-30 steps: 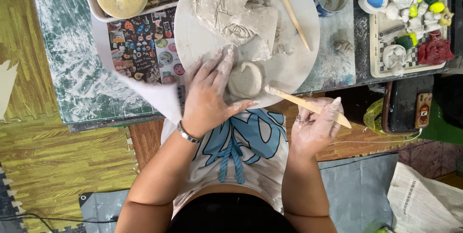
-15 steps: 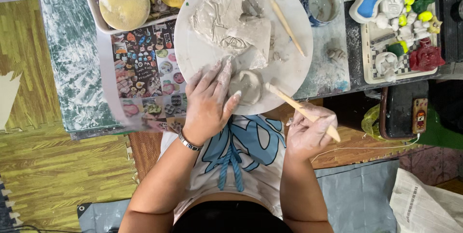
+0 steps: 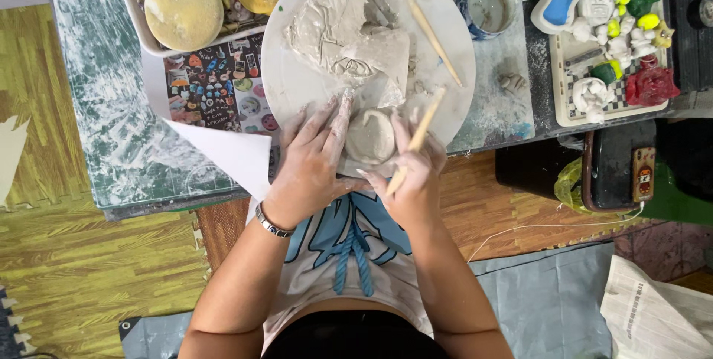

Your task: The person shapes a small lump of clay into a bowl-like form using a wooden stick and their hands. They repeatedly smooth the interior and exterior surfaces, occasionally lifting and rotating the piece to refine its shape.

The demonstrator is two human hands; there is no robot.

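A small round lump of grey clay lies at the near edge of a round white board. My left hand rests flat on the board, fingers spread, touching the lump's left side. My right hand holds a wooden modelling stick and sits against the lump's right side, the stick slanting up over the board. Behind the lump lies a larger mass of clay in clear plastic. A second wooden stick lies on the board further back.
A white tray with yellow sponges stands at the back left, a sticker sheet beside it. A water cup and a tray of painted figurines stand at the right. A dark box with a phone sits lower right.
My right hand has moved left from beyond the board's edge to the clay lump, bringing the stick with it. My left hand has stayed on the lump's left side.
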